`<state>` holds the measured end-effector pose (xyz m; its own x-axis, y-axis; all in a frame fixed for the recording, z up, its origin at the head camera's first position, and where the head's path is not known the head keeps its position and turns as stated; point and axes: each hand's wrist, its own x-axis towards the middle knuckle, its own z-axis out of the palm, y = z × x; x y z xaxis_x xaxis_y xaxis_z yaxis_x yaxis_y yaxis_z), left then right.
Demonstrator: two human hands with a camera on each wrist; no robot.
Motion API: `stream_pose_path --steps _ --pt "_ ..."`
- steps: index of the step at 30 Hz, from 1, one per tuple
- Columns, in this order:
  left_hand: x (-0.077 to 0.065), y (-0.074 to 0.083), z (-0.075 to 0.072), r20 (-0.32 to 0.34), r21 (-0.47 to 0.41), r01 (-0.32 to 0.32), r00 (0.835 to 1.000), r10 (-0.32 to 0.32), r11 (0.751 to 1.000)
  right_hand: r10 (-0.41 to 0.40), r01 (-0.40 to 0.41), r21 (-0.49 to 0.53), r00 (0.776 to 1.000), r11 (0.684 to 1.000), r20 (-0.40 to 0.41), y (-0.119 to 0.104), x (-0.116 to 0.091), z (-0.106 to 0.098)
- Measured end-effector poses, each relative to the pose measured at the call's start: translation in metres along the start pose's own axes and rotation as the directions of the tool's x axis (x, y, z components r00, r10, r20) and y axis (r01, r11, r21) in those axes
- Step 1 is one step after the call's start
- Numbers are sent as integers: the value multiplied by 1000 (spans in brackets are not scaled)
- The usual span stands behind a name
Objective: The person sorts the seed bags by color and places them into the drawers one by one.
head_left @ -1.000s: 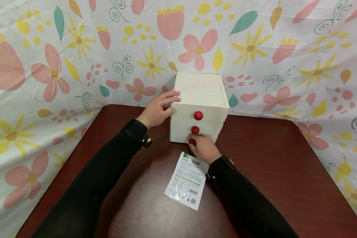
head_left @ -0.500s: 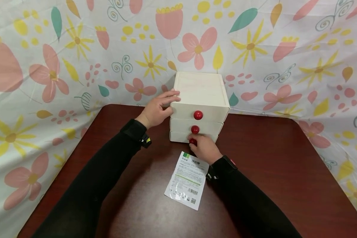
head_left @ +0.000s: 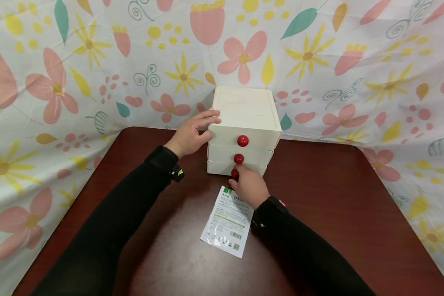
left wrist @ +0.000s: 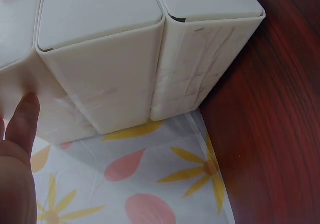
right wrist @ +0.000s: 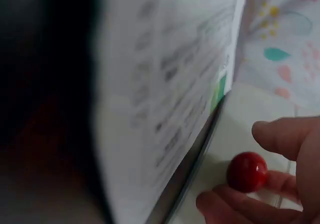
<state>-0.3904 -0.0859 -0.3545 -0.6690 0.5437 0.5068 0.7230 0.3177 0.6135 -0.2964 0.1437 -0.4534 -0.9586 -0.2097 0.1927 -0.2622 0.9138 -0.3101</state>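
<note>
A cream three-drawer box [head_left: 244, 107] stands at the back of the table, its drawers closed, with a round red knob on each. My left hand [head_left: 190, 133] rests against its left side, fingertips over the top edge. In the left wrist view, a digit of that hand [left wrist: 17, 169] touches the side wall of the top unit. My right hand [head_left: 249, 185] is at the bottom red knob [right wrist: 247, 172]. Its thumb stands apart from the knob, and the other fingers lie close along the knob's opposite side. Partly under that hand lies a white printed packet [head_left: 225, 224].
The dark red-brown table [head_left: 318, 205] extends to both sides of the box. A white floral cloth [head_left: 133, 41] hangs right behind the box and along the table's sides.
My right thumb has come away from the bottom knob, so the fingers are spread wider. The left hand stays on the box, and the head view has shifted slightly.
</note>
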Motion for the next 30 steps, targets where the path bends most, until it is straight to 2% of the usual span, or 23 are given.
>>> stream_pose_path --steps 3,6,12,15,20,30 --pt "-2 -1 -1 -6 -10 7 1000 -7 1000 -63 64 -136 998 989 13 -8 4 3" --pt "-4 -3 -2 -10 -19 8 1000 -8 1000 -96 107 -234 994 966 61 -13 8 3" --pt "-3 -1 1 -1 -10 8 1000 -8 1000 -169 209 -361 976 909 140 -14 11 -5" --pt "-2 2 1 11 -17 17 1000 -17 1000 -205 259 -400 963 879 173 -13 13 -10" --pt "-1 4 -1 19 2 10 1000 -10 1000 -223 297 -455 952 839 210 -12 20 -9" --pt "0 0 1 -2 27 -8 1000 8 1000 -310 366 -501 931 784 195 -6 27 -5"
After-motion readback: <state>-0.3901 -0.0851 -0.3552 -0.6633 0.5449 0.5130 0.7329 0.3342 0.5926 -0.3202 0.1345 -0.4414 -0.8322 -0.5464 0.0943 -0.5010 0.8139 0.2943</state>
